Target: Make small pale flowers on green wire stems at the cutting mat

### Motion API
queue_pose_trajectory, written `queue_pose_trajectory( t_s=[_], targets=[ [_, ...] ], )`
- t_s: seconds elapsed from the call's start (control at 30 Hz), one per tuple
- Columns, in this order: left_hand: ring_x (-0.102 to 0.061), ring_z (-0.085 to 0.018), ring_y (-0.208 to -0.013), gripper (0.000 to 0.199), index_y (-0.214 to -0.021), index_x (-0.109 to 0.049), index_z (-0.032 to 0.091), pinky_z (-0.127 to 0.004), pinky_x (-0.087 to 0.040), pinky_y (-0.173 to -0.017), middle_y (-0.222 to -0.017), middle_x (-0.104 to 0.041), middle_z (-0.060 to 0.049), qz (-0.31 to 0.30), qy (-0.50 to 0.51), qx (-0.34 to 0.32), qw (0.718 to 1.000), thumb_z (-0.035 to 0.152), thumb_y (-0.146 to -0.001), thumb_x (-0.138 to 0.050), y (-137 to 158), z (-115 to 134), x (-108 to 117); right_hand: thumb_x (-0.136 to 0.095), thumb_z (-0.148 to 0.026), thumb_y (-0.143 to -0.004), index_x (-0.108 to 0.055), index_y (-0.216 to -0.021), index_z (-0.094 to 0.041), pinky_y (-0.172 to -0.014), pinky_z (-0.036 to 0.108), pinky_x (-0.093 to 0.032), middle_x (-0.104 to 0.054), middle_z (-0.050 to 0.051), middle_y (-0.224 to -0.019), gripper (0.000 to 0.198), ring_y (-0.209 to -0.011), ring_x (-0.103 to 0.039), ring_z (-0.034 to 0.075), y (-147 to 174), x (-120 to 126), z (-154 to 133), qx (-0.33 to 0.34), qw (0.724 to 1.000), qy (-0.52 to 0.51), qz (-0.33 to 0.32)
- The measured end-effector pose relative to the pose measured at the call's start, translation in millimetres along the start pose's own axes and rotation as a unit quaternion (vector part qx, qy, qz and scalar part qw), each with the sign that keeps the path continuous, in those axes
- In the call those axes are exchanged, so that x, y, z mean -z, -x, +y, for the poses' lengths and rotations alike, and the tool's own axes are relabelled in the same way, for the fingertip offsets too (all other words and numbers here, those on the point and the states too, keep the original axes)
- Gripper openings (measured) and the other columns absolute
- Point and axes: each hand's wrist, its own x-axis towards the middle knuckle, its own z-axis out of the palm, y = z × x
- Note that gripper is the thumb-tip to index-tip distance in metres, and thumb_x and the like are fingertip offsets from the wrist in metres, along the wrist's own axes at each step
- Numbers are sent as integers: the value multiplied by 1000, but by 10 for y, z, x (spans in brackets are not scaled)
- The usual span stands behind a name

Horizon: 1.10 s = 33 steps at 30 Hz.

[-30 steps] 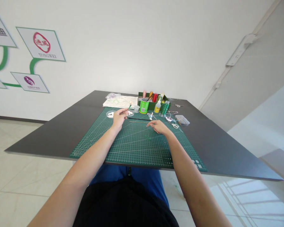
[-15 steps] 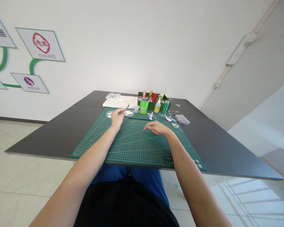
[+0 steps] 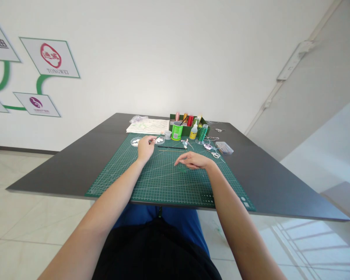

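Observation:
My left hand (image 3: 146, 148) is closed, pinching a small piece with a green stem and pale tip (image 3: 160, 135) near two shallow round dishes (image 3: 164, 140) that hold white pieces. My right hand (image 3: 191, 160) hovers low over the green cutting mat (image 3: 163, 182), its index finger stretched down and the others loosely bent; I see nothing held in it. Just under that hand lies a loop of thin green thread or wire (image 3: 182, 168). A dark thin rod (image 3: 172, 147) lies across the mat between the hands.
Behind the mat stand a green can (image 3: 177, 131), a glue bottle (image 3: 194, 131), a green spool (image 3: 203, 133) and a green box (image 3: 171, 121) of coloured spools. White scissors (image 3: 216, 155) and a clear plastic case (image 3: 224, 147) are at right. White sheets (image 3: 147, 126) lie at back left.
My left hand has lowered and tipped the small green-stemmed piece down towards the dishes. My right hand has shifted slightly left and down, its index finger pointing lower.

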Motion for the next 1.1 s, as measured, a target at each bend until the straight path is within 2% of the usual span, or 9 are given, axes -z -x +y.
queue_pose_trajectory(
  t_s=[0.17, 0.37, 0.57, 0.7, 0.93, 1.1],
  targets=[
    [-62, -23, -78, 19, -94, -80, 18, -37, -47, -82, -93, -74, -11, -26, -51, -24, 998, 12, -83, -66, 19, -2, -7, -59, -45, -94, -69, -119, -8, -39, 19, -21, -39, -11, -35, 46, -31, -22, 6, 25, -16, -36, 24, 999, -22, -21],
    [-63, -22, -79, 21, -97, -80, 19, -36, -48, -80, -96, -75, -10, -54, -107, -42, 992, 13, -85, -64, 32, -35, -34, -63, -44, -93, -68, -122, -6, -38, 20, -20, -40, -11, -35, 48, -31, -21, 5, 37, -43, -62, 67, 995, -72, 1],
    [-67, -21, -91, 23, -100, -80, 20, -33, -50, -85, -100, -76, -7, -115, -159, -62, 979, 13, -89, -61, 72, 16, -51, -64, -42, -94, -67, -121, -5, -37, 19, -20, -41, -12, -35, 46, -30, -21, 4, 27, -53, -65, 118, 987, -110, -9],
    [-68, -22, -94, 23, -102, -80, 20, -33, -51, -87, -101, -76, -8, -134, -164, -74, 974, 13, -89, -63, 83, 19, -70, -66, -40, -94, -68, -120, -6, -37, 20, -20, -41, -11, -35, 43, -30, -24, 4, 33, -52, -70, 143, 983, -119, -7],
    [-67, -20, -86, 22, -101, -79, 20, -32, -51, -80, -101, -76, -6, -191, -163, -114, 961, 11, -89, -63, 104, 23, -114, -68, -40, -92, -68, -119, -8, -39, 21, -19, -42, -12, -37, 42, -30, -27, 4, 14, -35, -41, 197, 969, -134, 62],
    [-67, -21, -88, 20, -102, -79, 21, -32, -50, -79, -100, -76, -6, -215, -171, -142, 951, 13, -90, -64, 152, 62, -140, -69, -39, -91, -68, -121, -8, -42, 23, -20, -39, -13, -36, 43, -31, -25, 4, 11, -41, -64, 224, 954, -162, 114]
  ],
)
